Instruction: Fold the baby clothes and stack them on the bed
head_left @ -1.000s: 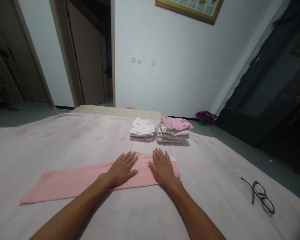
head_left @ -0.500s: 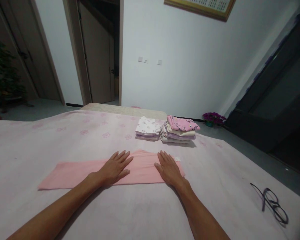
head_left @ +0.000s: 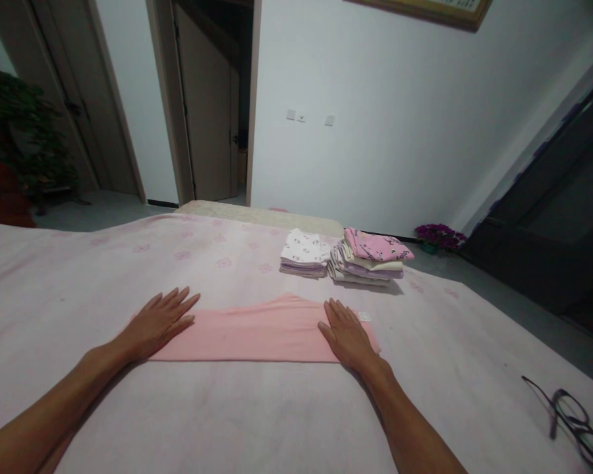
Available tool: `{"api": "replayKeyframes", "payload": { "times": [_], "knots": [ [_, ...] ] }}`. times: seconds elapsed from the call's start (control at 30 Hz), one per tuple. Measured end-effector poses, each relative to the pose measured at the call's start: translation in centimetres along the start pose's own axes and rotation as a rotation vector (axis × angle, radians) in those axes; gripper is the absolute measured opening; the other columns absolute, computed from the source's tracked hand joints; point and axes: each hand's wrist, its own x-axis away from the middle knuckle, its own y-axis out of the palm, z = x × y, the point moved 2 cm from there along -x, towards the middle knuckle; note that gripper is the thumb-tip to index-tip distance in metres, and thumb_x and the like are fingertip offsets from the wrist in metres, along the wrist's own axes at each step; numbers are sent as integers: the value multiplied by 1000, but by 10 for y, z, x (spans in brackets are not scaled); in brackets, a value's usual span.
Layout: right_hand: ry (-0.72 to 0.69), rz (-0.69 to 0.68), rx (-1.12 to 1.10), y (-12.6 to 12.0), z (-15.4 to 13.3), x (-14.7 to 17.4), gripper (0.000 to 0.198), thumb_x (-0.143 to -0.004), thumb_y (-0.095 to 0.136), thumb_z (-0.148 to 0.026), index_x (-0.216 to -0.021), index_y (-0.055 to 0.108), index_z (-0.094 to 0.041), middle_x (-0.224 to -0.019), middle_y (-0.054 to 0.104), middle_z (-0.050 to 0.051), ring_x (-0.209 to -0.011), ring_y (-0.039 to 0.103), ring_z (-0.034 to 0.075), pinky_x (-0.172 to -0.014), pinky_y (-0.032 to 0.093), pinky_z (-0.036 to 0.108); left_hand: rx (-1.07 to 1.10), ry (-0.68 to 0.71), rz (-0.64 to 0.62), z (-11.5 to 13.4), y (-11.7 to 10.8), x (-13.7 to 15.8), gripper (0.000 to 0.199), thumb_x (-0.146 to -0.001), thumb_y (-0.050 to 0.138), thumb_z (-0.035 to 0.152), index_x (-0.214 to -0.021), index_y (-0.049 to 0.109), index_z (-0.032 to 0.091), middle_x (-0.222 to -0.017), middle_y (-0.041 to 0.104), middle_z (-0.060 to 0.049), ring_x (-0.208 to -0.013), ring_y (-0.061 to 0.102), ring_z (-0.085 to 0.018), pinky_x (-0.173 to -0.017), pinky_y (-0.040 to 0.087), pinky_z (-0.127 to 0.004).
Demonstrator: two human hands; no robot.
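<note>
Pink folded pants lie in a long flat strip across the bed cover, with a white label near the right end. My left hand rests palm down on the left part of the strip, fingers stretched out, hiding most of that end. On the right end lies my right hand, also flat with its fingers extended. Neither hand grips the cloth. Slight wrinkles run through the fabric near my right hand.
Beyond the pants stand a smaller stack of folded clothes and a taller stack topped with pink printed cloth. Black-framed glasses lie at the right. Purple flowers stand on the floor past the bed's far edge.
My left hand has slid left along the pink cloth, from near its middle to its left end. My right hand stays on the right end. The view has shifted slightly left.
</note>
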Motion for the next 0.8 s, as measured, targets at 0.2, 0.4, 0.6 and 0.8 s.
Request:
{"api": "replayKeyframes", "payload": {
  "times": [0.2, 0.4, 0.6, 0.8],
  "knots": [
    [-1, 12, -1, 0, 0, 1, 71, -100, 23, -54, -153, 33, -8, -161, 27, 14, -149, 22, 27, -121, 14, 43, -7, -119, 45, -26, -3, 11, 59, -99, 28, 46, -150, 42, 21, -158, 37, -13, -145, 34, -30, -113, 32, -47],
    [-2, 54, 14, 1, -2, 2, 68, -100, 24, -52, -153, 33, -10, -160, 30, 13, -149, 22, 26, -121, 13, 45, 55, -236, 108, -34, -19, 22, 63, -93, 35, 58, -128, 64, 15, -133, 62, -16, -121, 58, -32, -104, 42, -42],
    [-31, 99, 15, -5, -6, 5, 60, -102, 26, -45, -150, 40, -13, -159, 34, 11, -148, 24, 25, -121, 10, 46, 119, -389, -20, -32, -50, 32, 53, -92, 36, 59, -101, 67, 17, -99, 69, -10, -93, 62, -28, -82, 48, -37],
    [-23, 97, 10, -4, -6, 5, 56, -102, 29, -42, -147, 45, -14, -155, 40, 11, -145, 31, 26, -121, 13, 44, 180, -498, -37, -44, -49, 34, 57, -87, 42, 66, -90, 67, 15, -89, 69, -10, -78, 62, -25, -69, 45, -33]
  ]
}}
